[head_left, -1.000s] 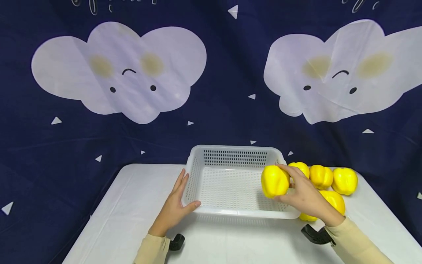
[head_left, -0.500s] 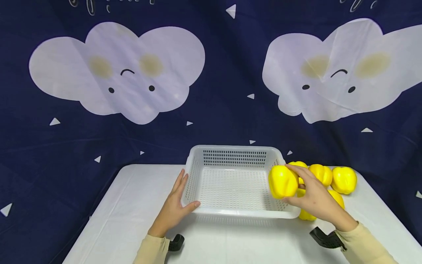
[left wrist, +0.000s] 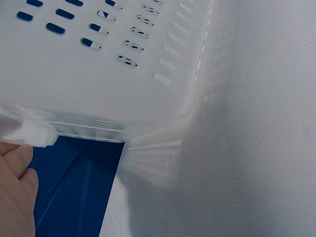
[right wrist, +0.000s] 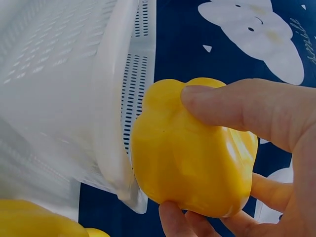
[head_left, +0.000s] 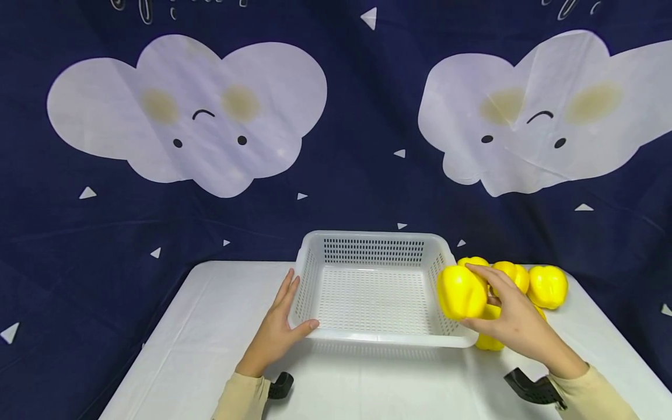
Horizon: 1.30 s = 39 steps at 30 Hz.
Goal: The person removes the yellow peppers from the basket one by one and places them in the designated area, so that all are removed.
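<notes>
A white perforated plastic basket [head_left: 378, 337] stands on the table. At its front left corner my left hand [head_left: 277, 335] touches it, fingers extended along the outer left wall and thumb on the front rim. The left wrist view catches only part of that hand [left wrist: 15, 192], beside the basket's wall [left wrist: 89, 84]. My right hand [head_left: 520, 321] holds a yellow bell pepper [head_left: 462, 293] at the basket's right rim. Seen from the right wrist, the thumb lies across the pepper [right wrist: 192, 148] and the fingertips support it from below.
Several more yellow bell peppers [head_left: 548, 287] lie on the white-covered table [head_left: 367, 385] right of the basket, some partly hidden by my right hand. A dark blue cloth with clouds [head_left: 367, 116] hangs behind the table.
My right hand has moved right and slightly down with the bell pepper, from above the basket's inside to its right rim. The left hand and basket have stayed in place.
</notes>
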Tool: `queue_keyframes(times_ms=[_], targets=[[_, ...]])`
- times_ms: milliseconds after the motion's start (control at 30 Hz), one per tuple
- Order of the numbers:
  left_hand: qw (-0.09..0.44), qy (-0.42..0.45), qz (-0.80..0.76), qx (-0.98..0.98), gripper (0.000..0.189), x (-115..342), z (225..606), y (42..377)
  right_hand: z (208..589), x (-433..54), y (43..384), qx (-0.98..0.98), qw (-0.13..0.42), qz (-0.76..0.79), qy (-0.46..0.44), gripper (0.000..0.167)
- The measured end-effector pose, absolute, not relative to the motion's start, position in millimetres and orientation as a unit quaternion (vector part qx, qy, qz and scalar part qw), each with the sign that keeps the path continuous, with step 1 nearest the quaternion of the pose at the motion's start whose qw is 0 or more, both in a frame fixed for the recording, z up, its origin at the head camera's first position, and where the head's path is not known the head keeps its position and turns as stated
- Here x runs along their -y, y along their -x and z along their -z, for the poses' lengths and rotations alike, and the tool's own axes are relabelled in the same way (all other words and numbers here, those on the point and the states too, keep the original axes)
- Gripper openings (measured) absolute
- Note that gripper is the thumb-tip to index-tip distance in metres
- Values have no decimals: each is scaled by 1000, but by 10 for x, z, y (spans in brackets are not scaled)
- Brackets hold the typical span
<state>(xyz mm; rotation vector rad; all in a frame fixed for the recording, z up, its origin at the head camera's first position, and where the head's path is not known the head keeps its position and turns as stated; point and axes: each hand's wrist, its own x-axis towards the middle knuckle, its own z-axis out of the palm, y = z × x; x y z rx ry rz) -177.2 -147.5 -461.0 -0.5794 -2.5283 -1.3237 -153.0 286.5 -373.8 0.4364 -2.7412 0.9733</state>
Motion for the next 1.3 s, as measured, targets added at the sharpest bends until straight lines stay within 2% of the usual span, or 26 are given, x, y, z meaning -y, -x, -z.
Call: queue_keyframes(times_ms=[533, 733, 1300], targets=[[115, 199, 451, 862, 95, 1472, 4605, 1771, 3768, -3109, 1402, 919, 108, -352, -143, 101], [118, 198, 451, 862, 94, 1475, 4612, 1776, 3827, -3231, 1372, 919, 126, -347, -140, 101], [111, 197, 456, 861, 95, 1465, 4605, 1764, 4014, -3608, 1296, 928, 130, -330, -111, 105]])
